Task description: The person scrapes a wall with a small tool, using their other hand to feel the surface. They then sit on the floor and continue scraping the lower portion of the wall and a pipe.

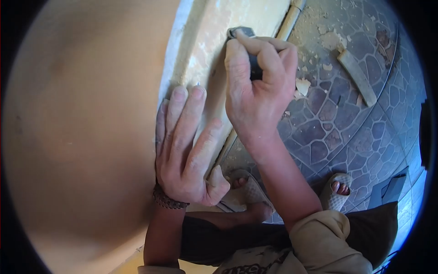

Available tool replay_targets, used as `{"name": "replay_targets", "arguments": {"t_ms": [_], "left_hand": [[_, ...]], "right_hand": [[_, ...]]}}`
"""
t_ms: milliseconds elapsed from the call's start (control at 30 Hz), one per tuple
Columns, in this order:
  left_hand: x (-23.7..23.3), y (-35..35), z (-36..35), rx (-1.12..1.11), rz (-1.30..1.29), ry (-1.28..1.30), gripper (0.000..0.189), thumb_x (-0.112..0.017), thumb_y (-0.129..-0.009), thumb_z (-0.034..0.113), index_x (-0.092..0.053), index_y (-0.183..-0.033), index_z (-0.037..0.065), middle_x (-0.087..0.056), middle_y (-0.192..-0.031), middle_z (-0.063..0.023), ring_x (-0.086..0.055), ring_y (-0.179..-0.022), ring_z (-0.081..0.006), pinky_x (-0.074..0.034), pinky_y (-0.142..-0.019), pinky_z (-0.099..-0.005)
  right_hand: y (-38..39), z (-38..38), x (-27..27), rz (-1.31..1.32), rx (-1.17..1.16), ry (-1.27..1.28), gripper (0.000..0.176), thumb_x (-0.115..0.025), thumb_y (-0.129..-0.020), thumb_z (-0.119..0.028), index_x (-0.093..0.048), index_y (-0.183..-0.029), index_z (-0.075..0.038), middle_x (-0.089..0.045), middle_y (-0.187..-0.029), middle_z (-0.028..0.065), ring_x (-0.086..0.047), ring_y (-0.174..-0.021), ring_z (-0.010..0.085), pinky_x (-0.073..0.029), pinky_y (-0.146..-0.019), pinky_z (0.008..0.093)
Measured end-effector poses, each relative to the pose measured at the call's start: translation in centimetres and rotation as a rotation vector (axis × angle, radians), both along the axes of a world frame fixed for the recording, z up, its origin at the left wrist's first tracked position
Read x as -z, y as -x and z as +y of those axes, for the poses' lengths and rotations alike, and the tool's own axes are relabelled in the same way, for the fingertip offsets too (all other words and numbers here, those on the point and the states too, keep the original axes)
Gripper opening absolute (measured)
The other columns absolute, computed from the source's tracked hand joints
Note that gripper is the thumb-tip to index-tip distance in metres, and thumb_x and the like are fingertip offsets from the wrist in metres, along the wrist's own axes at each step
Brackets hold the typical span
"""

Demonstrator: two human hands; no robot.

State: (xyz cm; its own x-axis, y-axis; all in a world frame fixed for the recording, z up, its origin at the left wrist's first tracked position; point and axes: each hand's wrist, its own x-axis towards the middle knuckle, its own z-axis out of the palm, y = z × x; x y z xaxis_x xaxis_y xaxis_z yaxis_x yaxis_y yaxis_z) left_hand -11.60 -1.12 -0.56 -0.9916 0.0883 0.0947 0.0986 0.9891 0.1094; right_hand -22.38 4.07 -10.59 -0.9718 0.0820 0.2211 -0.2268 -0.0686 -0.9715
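My right hand (262, 77) is closed round a dark tool (255, 67), whose rounded end shows above my fingers against the pale ledge (214, 41) of the wall. Most of the tool is hidden by my fingers. Lower down and to the left, my left hand (187, 150) lies with fingers spread on the same ledge, beside the smooth tan wall (91, 114). A braided bracelet (169, 199) circles my left wrist. Pale dust covers my fingers.
A thin pipe (290, 20) runs along the ledge's outer side. On the stone-patterned floor (319, 123) lie pale flakes (302, 86) and a long flat bar (357, 77). My sandalled feet (336, 189) stand below, near a grey object (388, 188) at lower right.
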Motion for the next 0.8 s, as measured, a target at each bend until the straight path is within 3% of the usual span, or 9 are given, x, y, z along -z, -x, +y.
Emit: {"name": "replay_targets", "arguments": {"t_ms": [100, 233, 267, 367, 467, 567, 667, 700, 800], "left_hand": [[-0.3, -0.2, 0.2, -0.015, -0.011, -0.026, 0.058, -0.043, -0.091, 0.044, -0.045, -0.125, -0.003, -0.045, -0.131, -0.0362, -0.042, -0.123, -0.0537, -0.031, -0.104, -0.0612], [0.2, -0.1, 0.2, -0.024, 0.053, -0.036, 0.052, -0.041, -0.090, 0.035, -0.049, -0.125, -0.002, -0.047, -0.131, -0.0344, -0.043, -0.125, -0.0518, -0.030, -0.105, -0.0594], [0.3, -0.5, 0.4, -0.030, 0.048, -0.042, 0.052, -0.041, -0.090, 0.036, -0.049, -0.125, -0.002, -0.047, -0.131, -0.0346, -0.042, -0.125, -0.0518, -0.030, -0.105, -0.0597], [-0.1, -0.1, 0.3, -0.032, 0.021, -0.073, 0.052, -0.043, -0.090, 0.036, -0.047, -0.127, -0.001, -0.046, -0.132, -0.0353, -0.041, -0.126, -0.0524, -0.029, -0.104, -0.0617], [0.2, -0.2, 0.3, -0.043, 0.050, -0.105, 0.053, -0.044, -0.089, 0.036, -0.044, -0.128, 0.000, -0.044, -0.133, -0.0354, -0.040, -0.126, -0.0526, -0.029, -0.104, -0.0630], [0.7, -0.4, 0.1, -0.047, 0.068, -0.116, 0.054, -0.046, -0.088, 0.036, -0.040, -0.129, 0.001, -0.043, -0.134, -0.0367, -0.039, -0.127, -0.0526, -0.029, -0.104, -0.0634], [0.2, -0.4, 0.0, -0.043, 0.080, -0.167, 0.059, -0.049, -0.085, 0.034, -0.036, -0.133, 0.002, -0.041, -0.134, -0.0382, -0.038, -0.126, -0.0553, -0.029, -0.104, -0.0633], [0.3, -0.4, -0.1, -0.038, 0.088, -0.176, 0.061, -0.050, -0.084, 0.033, -0.035, -0.135, 0.003, -0.040, -0.134, -0.0384, -0.038, -0.125, -0.0562, -0.029, -0.104, -0.0633], [0.5, -0.4, 0.1, -0.056, 0.062, -0.156, 0.065, -0.049, -0.085, 0.033, -0.030, -0.140, 0.005, -0.040, -0.134, -0.0390, -0.038, -0.125, -0.0571, -0.029, -0.104, -0.0632]], "right_hand": [[-2.5, 1.2, -1.6, -0.068, -0.069, -0.026, 0.009, -0.070, -0.080, -0.006, -0.068, -0.088, -0.002, -0.058, -0.079, 0.0086, -0.051, -0.079, 0.0198, -0.043, -0.068, 0.0306], [1.1, -0.4, -0.2, 0.163, 0.092, -0.112, 0.003, -0.068, -0.080, -0.005, -0.065, -0.081, -0.003, -0.057, -0.074, 0.0060, -0.050, -0.074, 0.0206, -0.042, -0.063, 0.0322], [1.9, -0.8, -0.6, -0.059, 0.065, 0.056, 0.009, -0.066, -0.076, -0.001, -0.060, -0.083, -0.001, -0.055, -0.083, 0.0132, -0.047, -0.075, 0.0275, -0.041, -0.062, 0.0384], [-0.2, 0.7, -1.0, 0.135, -0.048, -0.034, 0.010, -0.066, -0.076, 0.000, -0.061, -0.085, 0.001, -0.051, -0.080, 0.0143, -0.047, -0.075, 0.0283, -0.042, -0.063, 0.0382], [-1.3, 0.7, -2.9, -0.135, -0.047, 0.107, 0.005, -0.069, -0.079, -0.003, -0.064, -0.079, -0.002, -0.057, -0.076, 0.0092, -0.052, -0.075, 0.0217, -0.042, -0.064, 0.0338], [2.6, -0.3, -1.8, -0.098, 0.062, 0.080, 0.004, -0.068, -0.080, -0.004, -0.066, -0.082, -0.001, -0.055, -0.078, 0.0082, -0.051, -0.075, 0.0222, -0.042, -0.066, 0.0333], [-0.2, 0.2, -1.4, 0.143, -0.008, -0.061, 0.003, -0.067, -0.081, -0.005, -0.065, -0.081, -0.003, -0.053, -0.077, 0.0078, -0.050, -0.075, 0.0234, -0.042, -0.066, 0.0328], [-1.3, 0.7, -3.3, -0.122, -0.047, 0.103, 0.002, -0.066, -0.081, -0.003, -0.064, -0.081, -0.003, -0.052, -0.075, 0.0080, -0.049, -0.074, 0.0249, -0.041, -0.065, 0.0333], [1.8, -0.3, -1.9, 0.100, 0.040, -0.043, 0.004, -0.066, -0.080, -0.003, -0.063, -0.081, -0.003, -0.052, -0.076, 0.0081, -0.049, -0.073, 0.0255, -0.040, -0.064, 0.0345]]}}
